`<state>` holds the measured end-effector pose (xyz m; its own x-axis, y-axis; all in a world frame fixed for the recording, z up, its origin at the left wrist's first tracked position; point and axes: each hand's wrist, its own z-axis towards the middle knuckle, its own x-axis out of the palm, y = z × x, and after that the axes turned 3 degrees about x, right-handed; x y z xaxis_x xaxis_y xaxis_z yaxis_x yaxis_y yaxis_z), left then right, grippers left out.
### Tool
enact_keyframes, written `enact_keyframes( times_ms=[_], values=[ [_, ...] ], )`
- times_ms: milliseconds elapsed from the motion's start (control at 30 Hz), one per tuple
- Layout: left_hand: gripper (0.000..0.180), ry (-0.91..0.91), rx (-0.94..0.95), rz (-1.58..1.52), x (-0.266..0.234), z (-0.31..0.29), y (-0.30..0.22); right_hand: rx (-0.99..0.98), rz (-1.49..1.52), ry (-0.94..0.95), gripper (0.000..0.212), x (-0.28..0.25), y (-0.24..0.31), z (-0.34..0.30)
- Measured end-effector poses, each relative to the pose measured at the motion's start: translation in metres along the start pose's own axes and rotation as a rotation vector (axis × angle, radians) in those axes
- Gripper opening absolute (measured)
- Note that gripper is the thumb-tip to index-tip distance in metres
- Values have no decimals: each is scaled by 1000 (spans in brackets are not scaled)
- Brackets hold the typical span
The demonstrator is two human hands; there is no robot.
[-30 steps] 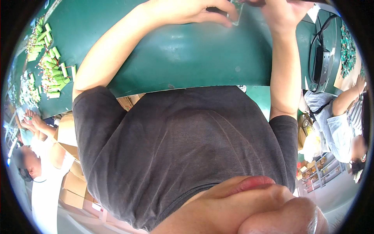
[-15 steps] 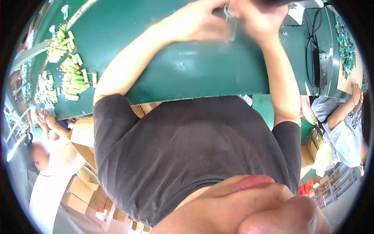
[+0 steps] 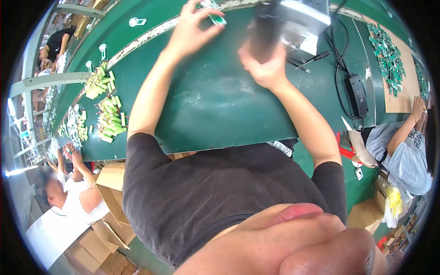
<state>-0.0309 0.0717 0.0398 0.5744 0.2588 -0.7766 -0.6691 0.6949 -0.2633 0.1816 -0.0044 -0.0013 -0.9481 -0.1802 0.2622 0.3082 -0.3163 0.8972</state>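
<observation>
At the far edge of the green table my left hand has its thumb and forefinger around a small white part with a green circuit board. The forefinger lies across the part and covers some of it. To the right, my right hand is closed round the lower end of a dark, upright cylindrical object. Motion blur keeps me from telling its exact kind. Close behind that object stands a grey and white box-shaped device.
Yellow-green battery cells with red wires lie in heaps at left. White parts sit beyond a worn strip. A screwdriver, a black power adapter and green circuit boards on cardboard are at right. People work at both sides.
My hands were close together at the far edge and have moved apart. The left one went left with the small part. My view has shifted, showing more of the device and the screwdriver.
</observation>
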Motion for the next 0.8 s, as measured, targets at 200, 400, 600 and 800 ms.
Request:
enact_keyframes(
  times_ms=[200, 400, 600, 800],
  values=[
    [45, 159, -39, -63, 2, 33, 180, -24, -130, 81, 31, 9, -2, 5],
    [48, 65, -142, 35, 72, 120, 193, 17, -117, 43, 29, -4, -11, 2],
    [54, 144, -293, 230, 126, 168, 194, 21, -106, 80, 30, 3, 0, 2],
    [22, -52, -291, 329, 125, 142, 164, -13, -144, 45, 44, -1, -8, 5]
  ],
)
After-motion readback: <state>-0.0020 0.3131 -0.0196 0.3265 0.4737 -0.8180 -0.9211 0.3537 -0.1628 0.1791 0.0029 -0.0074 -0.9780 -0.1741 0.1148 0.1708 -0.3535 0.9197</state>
